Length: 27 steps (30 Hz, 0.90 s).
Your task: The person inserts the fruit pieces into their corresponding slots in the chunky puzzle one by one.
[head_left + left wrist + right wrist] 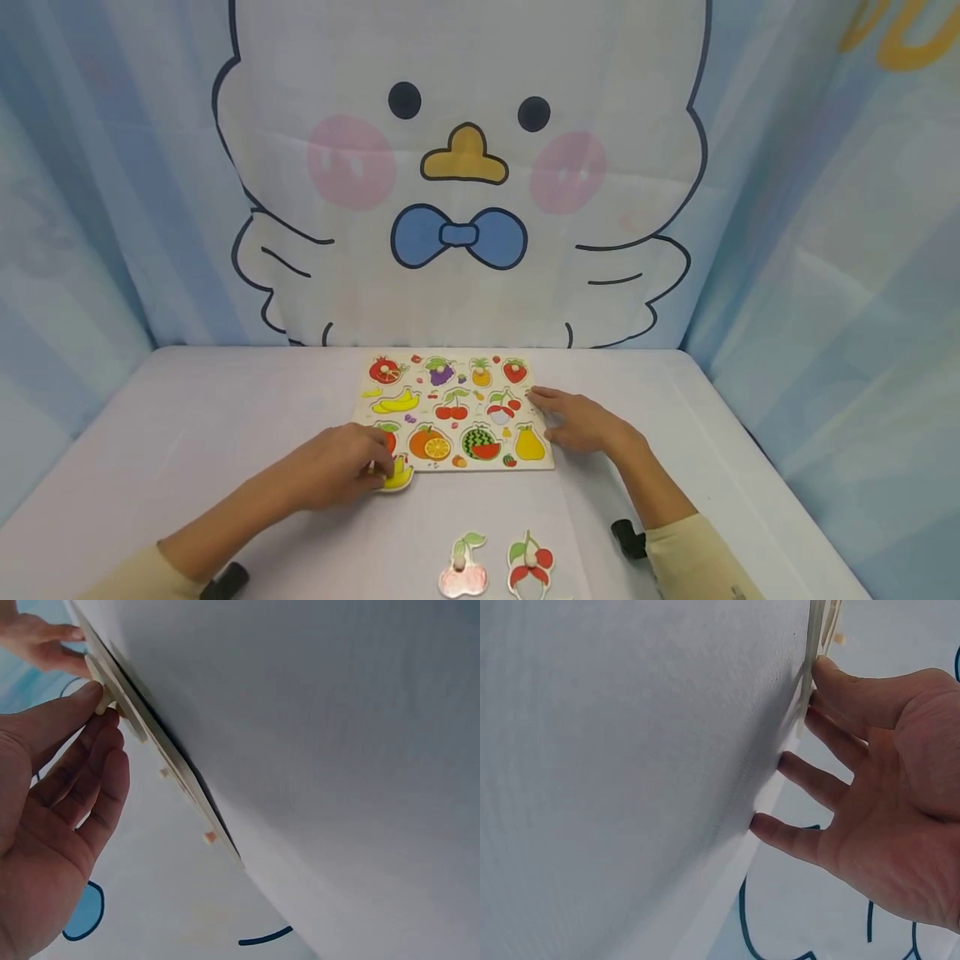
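A flat fruit puzzle board (480, 464) lies at the far middle of the table, printed with rows of fruit. My left hand (341, 467) pinches a banana puzzle piece (401, 477) at the board's near left corner, where the piece overlaps the edge. In the left wrist view, thumb and fingertips grip the small knob (103, 703) on that piece. My right hand (581, 421) touches the right edge of the board, its fingers spread and fairly straight. In the right wrist view, the thumb meets the board's side (811, 637) and other fingertips reach the tabletop.
Nearer me on the white table (247, 417) lie a pink cherry-shaped piece (462, 579) and a red cherry-like piece (531, 575) with green leaves. A curtain (465, 308) with a cartoon bird hangs right behind the table's far edge.
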Each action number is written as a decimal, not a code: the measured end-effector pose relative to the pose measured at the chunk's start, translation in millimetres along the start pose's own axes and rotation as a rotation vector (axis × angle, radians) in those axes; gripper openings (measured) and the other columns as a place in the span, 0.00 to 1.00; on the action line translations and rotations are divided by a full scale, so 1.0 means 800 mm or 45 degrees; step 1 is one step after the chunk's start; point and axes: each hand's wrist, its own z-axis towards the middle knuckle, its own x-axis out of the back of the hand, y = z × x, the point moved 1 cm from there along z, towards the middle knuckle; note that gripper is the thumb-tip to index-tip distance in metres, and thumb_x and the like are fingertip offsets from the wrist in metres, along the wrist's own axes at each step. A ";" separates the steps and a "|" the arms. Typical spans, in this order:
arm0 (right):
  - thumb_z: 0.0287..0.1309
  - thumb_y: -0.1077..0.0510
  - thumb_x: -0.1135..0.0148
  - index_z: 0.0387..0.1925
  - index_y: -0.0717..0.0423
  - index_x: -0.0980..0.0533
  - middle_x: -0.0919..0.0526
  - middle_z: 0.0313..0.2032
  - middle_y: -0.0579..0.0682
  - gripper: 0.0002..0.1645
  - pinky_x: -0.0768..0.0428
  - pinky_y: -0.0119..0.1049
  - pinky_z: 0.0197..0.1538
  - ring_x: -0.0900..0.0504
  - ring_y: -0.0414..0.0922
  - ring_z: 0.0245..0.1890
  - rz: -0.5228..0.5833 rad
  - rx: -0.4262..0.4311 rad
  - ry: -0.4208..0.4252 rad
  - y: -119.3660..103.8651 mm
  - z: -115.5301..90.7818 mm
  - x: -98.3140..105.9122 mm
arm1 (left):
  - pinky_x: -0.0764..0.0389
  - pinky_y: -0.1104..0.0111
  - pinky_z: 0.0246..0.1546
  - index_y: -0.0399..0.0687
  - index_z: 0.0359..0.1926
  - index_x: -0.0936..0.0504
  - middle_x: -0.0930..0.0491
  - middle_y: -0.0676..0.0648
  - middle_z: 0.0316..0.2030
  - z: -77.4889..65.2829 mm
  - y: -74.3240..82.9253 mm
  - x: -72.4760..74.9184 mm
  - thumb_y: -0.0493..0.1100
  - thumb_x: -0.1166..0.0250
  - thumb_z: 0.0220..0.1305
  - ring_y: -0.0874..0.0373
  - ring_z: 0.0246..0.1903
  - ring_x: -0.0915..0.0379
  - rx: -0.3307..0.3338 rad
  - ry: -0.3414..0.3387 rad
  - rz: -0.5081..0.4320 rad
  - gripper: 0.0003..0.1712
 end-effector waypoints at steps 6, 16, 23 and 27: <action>0.67 0.57 0.33 0.79 0.46 0.36 0.39 0.80 0.49 0.42 0.35 0.61 0.75 0.37 0.59 0.78 0.014 -0.007 -0.001 -0.001 0.001 -0.002 | 0.15 0.62 0.49 0.54 0.37 0.08 0.17 0.59 0.33 0.016 -0.014 0.005 0.39 0.22 0.59 0.63 0.36 0.25 -0.001 0.057 0.041 0.06; 0.68 0.57 0.33 0.78 0.48 0.36 0.38 0.80 0.49 0.41 0.35 0.60 0.75 0.36 0.59 0.77 -0.019 0.026 0.006 -0.001 0.002 0.003 | 0.16 0.69 0.42 0.53 0.40 0.07 0.18 0.57 0.34 0.051 -0.034 0.013 0.40 0.23 0.61 0.61 0.36 0.26 0.061 0.112 0.055 0.06; 0.68 0.58 0.33 0.78 0.48 0.36 0.38 0.80 0.50 0.41 0.36 0.60 0.76 0.37 0.59 0.78 0.010 0.030 0.009 0.001 0.000 0.004 | 0.14 0.69 0.41 0.48 0.43 0.08 0.14 0.51 0.39 0.079 -0.048 0.014 0.39 0.24 0.62 0.59 0.40 0.23 0.103 0.122 0.057 0.08; 0.67 0.58 0.33 0.78 0.48 0.35 0.38 0.80 0.49 0.41 0.36 0.61 0.75 0.37 0.59 0.78 0.030 0.020 0.010 0.000 -0.002 0.001 | 0.14 0.66 0.44 0.46 0.43 0.08 0.12 0.49 0.40 0.088 -0.055 0.016 0.38 0.26 0.64 0.57 0.40 0.23 0.107 0.136 0.044 0.07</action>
